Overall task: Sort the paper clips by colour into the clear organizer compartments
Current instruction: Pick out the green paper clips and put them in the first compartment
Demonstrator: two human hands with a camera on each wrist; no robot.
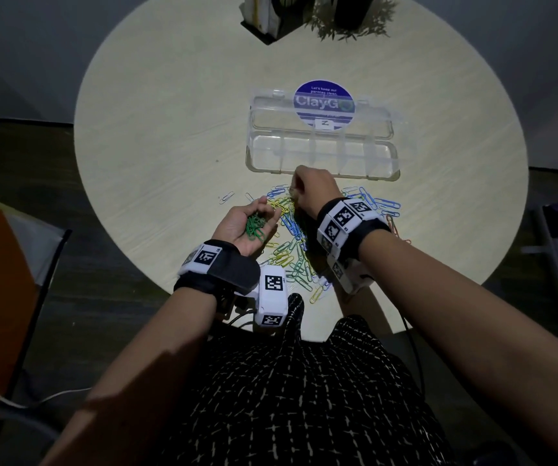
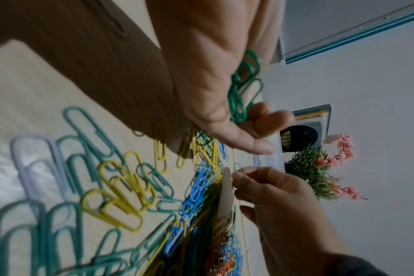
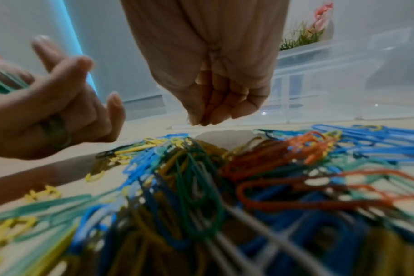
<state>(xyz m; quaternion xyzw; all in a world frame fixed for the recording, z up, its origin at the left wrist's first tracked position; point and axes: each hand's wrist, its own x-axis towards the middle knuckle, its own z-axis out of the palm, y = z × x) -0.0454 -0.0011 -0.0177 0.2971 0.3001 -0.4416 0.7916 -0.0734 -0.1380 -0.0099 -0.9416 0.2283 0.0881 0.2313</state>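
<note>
I am watching the left hand [image 1: 249, 227] cupping, palm up, a small bunch of dark green wire paper clips [image 1: 255, 227], fingers curling loosely round them. The right hand [image 1: 311, 190], just ahead of it, is hanging over the loose heap of mixed yellow, blue, teal and orange paper clips [image 1: 304, 237] with its fingertips [image 3: 208, 119] pressed together; it may be pinching 1 clip, but I cannot tell, since only a faint sliver is showing there. The clear plastic organizer box with divided compartments [image 1: 321, 156] is lying open just beyond the right hand, and I am seeing no clips in it.

I am judging the risks to be these. Clips in the heap are interlocking, so a lifted clip could drag a wrong colour along. The cupped bunch could spill back if the left palm tilts. Teal and dark green are looking alike in this dim light, inviting mix-ups.

The right wrist view is showing orange clips [image 3: 296, 149], mostly hidden behind the right wrist in the head view. The head view alone is showing the whole box.
</note>
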